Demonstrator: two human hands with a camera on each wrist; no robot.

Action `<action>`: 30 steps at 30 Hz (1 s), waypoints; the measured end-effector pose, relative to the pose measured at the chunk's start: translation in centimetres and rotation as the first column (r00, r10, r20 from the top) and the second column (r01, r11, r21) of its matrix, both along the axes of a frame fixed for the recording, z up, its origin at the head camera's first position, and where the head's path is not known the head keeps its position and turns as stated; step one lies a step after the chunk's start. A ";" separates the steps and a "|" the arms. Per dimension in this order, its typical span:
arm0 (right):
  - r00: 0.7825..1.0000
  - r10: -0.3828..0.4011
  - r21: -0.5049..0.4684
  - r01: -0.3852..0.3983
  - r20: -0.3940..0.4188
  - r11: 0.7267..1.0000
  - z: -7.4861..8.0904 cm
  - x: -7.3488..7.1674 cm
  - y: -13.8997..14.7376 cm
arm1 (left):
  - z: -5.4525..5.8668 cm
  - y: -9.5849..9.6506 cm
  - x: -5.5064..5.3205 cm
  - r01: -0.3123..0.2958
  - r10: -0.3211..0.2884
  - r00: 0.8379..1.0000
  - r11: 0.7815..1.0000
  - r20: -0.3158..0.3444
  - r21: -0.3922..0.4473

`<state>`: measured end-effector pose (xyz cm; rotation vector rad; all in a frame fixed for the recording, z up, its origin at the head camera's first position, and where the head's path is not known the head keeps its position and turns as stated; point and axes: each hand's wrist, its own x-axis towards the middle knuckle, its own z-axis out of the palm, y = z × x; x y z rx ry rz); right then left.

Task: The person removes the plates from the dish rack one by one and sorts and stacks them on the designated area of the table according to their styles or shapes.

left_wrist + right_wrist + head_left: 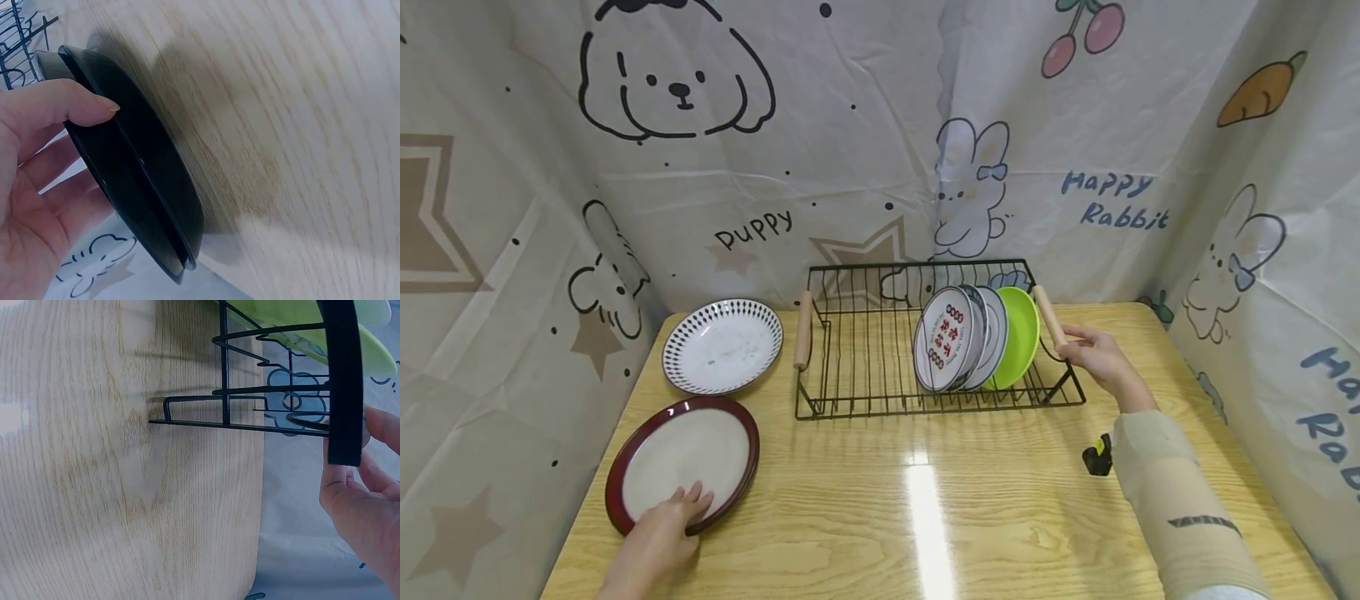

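Note:
Two plates with dark outer sides are stacked at the front left; the top plate point(688, 462) has a pale centre and a dark red rim. My left hand point(658, 529) pinches its near edge, fingers over the pale face. In the left wrist view the thumb presses the dark underside of that upper plate point(103, 156), with the lower plate point(162, 169) against it. Farther right stands a black wire dish rack point(925, 412) with wooden handles. My right hand point(1101, 358) holds the rack's right handle point(1048, 317) near its front end.
Several dishes stand upright at the rack's right side, among them a white plate with red characters point(943, 337) and a green one point(1018, 337). A white dish with a black-patterned rim point(722, 346) lies behind the stack. A small black object point(1097, 456) sits near the right sleeve. Printed curtains surround the table.

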<state>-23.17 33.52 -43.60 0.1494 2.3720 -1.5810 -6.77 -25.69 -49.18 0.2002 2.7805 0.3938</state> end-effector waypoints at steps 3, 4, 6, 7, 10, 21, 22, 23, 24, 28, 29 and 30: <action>1.000 0.001 0.005 -0.001 -0.001 1.000 0.0 0.0 0.0 | -0.1 -0.1 -0.2 -0.007 0.007 1.000 1.000 0.004 -0.001; 1.000 0.001 0.005 -0.001 -0.001 1.000 0.0 0.0 0.0 | -0.1 -0.1 -0.2 -0.011 0.011 1.000 1.000 0.009 -0.001; 1.000 0.002 0.008 -0.002 -0.002 1.000 0.0 0.0 0.0 | -0.2 -0.1 -0.2 -0.021 0.021 1.000 1.000 0.018 0.006; 1.000 0.003 0.007 -0.003 -0.002 1.000 0.0 0.0 0.0 | -0.2 -0.1 -0.2 -0.023 0.023 1.000 1.000 0.017 0.010; 1.000 0.000 0.008 0.000 -0.005 1.000 0.0 0.0 0.0 | -0.2 -0.2 -0.2 -0.037 0.037 0.999 0.999 0.016 0.028; 1.000 -0.001 0.028 0.001 -0.014 1.000 -0.1 0.0 0.1 | -0.2 -0.4 -0.4 -0.065 0.064 0.998 0.997 0.017 0.048; 1.000 0.000 0.030 0.001 -0.014 1.000 -0.1 0.0 0.1 | -0.2 -0.4 -0.4 -0.066 0.066 0.998 0.997 0.016 0.048; 1.000 0.001 0.029 0.000 -0.014 1.000 -0.1 0.0 0.1 | -0.2 -0.3 -0.3 -0.067 0.067 0.998 0.997 0.015 0.048; 1.000 0.001 0.029 0.000 -0.011 1.000 -0.1 0.0 0.1 | -0.2 -0.3 -0.3 -0.068 0.067 0.998 0.997 0.015 0.048; 1.000 0.002 0.024 -0.002 -0.004 1.000 0.0 0.1 0.0 | -0.1 -0.3 -0.4 -0.074 0.073 0.997 0.996 0.025 0.043; 1.000 0.003 0.022 -0.003 -0.003 1.000 0.0 0.1 0.0 | -0.1 -0.3 -0.4 -0.075 0.074 0.997 0.996 0.030 0.043; 1.000 0.003 0.022 -0.003 -0.003 1.000 0.0 0.1 0.0 | 0.0 -0.3 -0.4 -0.075 0.074 0.997 0.996 0.037 0.041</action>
